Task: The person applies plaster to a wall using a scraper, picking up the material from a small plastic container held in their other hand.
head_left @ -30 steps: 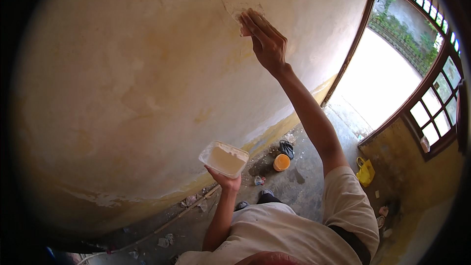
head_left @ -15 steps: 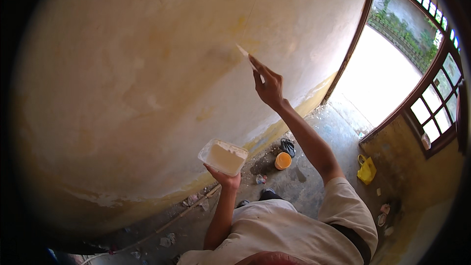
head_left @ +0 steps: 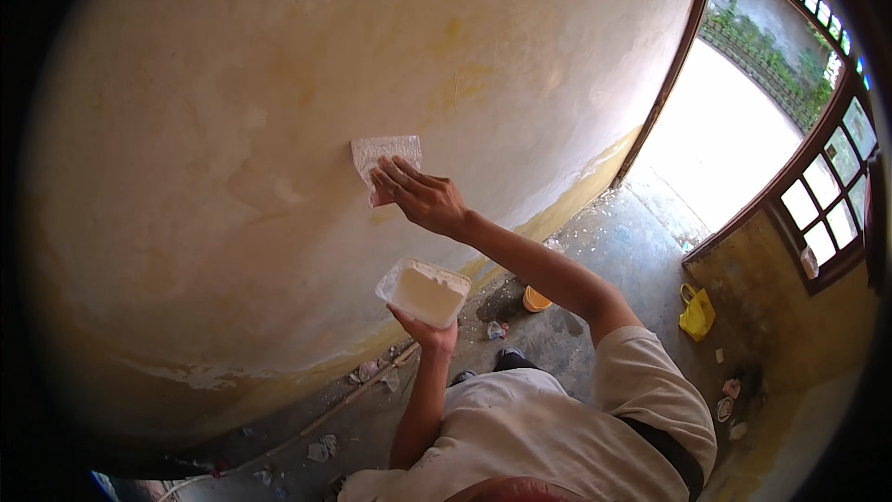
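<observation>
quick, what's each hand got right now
Left hand: holding a plastic container of pale paste from underneath.
Right hand: closed on a flat spreader.

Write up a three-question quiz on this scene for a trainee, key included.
1. What shape is the container held in the left hand: (a) round, (b) rectangular or (c) triangular?
2. True or false: the flat tool in the right hand is higher in the picture than the container.
3. What orange thing does the right forearm partly hide?

Key: 1. b. 2. True. 3. The bucket.
</observation>
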The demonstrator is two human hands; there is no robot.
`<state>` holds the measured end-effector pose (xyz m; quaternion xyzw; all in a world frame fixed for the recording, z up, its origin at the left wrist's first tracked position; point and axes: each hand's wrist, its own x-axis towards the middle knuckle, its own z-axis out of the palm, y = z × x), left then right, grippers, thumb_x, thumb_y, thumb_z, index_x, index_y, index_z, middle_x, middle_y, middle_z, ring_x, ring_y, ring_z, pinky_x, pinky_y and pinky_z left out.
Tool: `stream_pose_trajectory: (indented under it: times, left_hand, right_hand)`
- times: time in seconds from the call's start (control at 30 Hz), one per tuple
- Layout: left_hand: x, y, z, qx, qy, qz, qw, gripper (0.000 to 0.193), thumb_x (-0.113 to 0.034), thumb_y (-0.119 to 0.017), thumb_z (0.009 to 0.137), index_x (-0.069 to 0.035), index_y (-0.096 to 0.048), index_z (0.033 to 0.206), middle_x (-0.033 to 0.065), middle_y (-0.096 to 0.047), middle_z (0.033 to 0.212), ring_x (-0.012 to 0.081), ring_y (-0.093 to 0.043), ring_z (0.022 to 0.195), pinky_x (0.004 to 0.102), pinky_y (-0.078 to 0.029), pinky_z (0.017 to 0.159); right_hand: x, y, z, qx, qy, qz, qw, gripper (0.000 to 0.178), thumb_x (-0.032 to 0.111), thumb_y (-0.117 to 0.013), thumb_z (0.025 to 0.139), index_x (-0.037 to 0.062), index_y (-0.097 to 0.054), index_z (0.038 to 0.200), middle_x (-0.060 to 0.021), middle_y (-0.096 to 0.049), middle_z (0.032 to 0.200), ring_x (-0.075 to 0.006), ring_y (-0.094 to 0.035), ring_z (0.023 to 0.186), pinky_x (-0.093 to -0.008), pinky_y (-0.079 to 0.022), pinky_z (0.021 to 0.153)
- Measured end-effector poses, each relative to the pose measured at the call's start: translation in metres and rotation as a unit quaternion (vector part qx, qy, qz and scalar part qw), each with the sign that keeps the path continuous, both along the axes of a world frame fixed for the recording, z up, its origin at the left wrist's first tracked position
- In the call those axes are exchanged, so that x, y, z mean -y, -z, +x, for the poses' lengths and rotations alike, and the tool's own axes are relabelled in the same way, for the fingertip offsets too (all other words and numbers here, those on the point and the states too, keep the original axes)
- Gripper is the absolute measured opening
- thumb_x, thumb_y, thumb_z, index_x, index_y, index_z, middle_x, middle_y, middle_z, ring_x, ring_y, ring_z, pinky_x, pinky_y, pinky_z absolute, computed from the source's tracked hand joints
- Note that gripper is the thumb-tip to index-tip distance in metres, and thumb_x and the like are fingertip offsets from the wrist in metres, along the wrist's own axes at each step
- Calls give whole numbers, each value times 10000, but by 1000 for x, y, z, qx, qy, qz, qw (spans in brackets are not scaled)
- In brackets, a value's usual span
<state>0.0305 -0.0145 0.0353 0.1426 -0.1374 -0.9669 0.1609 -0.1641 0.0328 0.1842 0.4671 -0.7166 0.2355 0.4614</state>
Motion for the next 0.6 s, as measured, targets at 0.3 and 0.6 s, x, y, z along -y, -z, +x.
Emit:
stream_pose_trajectory:
  times: [0.3,0.6]
  left_hand:
    - [0,-2,-1,2,-10,18,1000,677,-728,-420,1019,-261,-531,1497,-37,-576,1474,230,-531,1380,508,-383,1197]
    - [11,15,3,-20,-10,16,1000,635,-714,-415,1031,-266,-561,1456,-54,-605,1419,210,-550,1351,471,-419,1171]
  right_hand:
    - [-75,-130,-37,-75,-24,-146,986,538,-115,-689,832,112,-728,1319,-124,-713,1335,-335,-709,1191,-424,-617,1006]
    - [-28,-109,-38,-68,10,-6,998,617,-57,-684,863,174,-640,1433,-99,-636,1455,-283,-655,1290,-400,-619,998]
